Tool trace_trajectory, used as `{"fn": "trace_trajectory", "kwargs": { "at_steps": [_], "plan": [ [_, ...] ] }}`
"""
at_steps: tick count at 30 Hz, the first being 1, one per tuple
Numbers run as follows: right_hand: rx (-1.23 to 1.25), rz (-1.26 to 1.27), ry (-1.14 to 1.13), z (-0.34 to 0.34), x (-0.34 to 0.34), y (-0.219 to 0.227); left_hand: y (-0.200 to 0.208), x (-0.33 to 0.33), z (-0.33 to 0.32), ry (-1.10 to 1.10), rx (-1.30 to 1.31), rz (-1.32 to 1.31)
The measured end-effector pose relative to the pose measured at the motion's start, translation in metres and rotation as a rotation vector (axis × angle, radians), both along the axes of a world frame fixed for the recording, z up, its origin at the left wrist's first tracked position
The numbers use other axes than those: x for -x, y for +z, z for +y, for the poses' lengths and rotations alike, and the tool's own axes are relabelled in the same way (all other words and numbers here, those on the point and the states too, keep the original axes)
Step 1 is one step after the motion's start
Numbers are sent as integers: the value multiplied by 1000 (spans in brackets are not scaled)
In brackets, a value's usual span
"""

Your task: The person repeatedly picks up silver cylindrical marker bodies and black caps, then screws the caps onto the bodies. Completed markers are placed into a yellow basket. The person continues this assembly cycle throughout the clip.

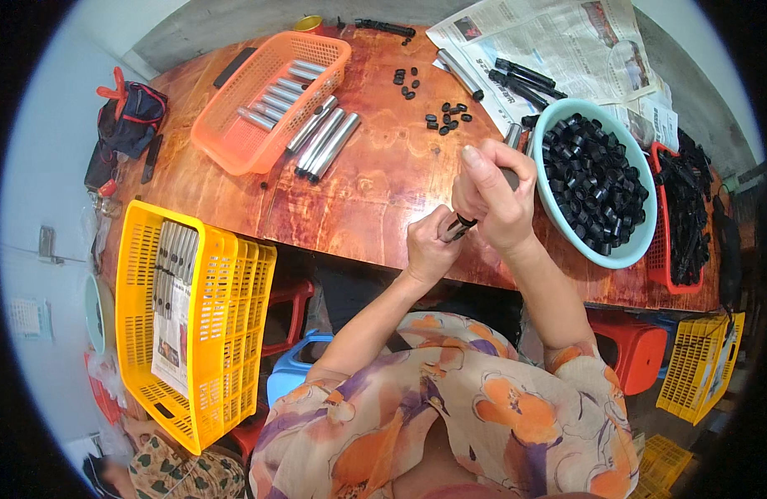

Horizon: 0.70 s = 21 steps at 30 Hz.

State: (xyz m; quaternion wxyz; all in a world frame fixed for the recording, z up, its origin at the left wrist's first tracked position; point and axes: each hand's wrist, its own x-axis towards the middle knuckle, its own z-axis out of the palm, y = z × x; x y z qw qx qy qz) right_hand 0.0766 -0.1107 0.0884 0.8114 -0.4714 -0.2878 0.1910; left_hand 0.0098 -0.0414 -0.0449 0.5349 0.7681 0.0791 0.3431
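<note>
My left hand is closed around a silver metal tube with a black end, held slanting over the table's front edge. Just above it, my right hand is a fist with the thumb up, wrapped round a dark rod-like piece in line with the tube. Fingers hide most of both, so I cannot tell whether they are joined. Beside my right hand stands a teal bowl full of black plastic caps. Small black parts lie scattered beyond my hands.
Left on the wooden table, silver tubes lie by an orange basket holding more. A yellow crate stands front left. Black rods rest on newspaper. A red basket of black parts sits far right.
</note>
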Motion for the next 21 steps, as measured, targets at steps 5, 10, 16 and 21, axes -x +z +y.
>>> {"fn": "trace_trajectory", "kwargs": {
  "at_steps": [5,10,16,21],
  "plan": [
    [-63,134,14,-9,-8,-3,7,-4,26,-468,132,186],
    [-84,79,-200,-7,-12,-11,5,-4,6,-194,3,138],
    [-75,157,-225,-8,-14,-9,5,-10,6,46,-215,100],
    [-195,424,-114,-9,-21,-3,0,-8,6,-119,62,92]
  ]
}}
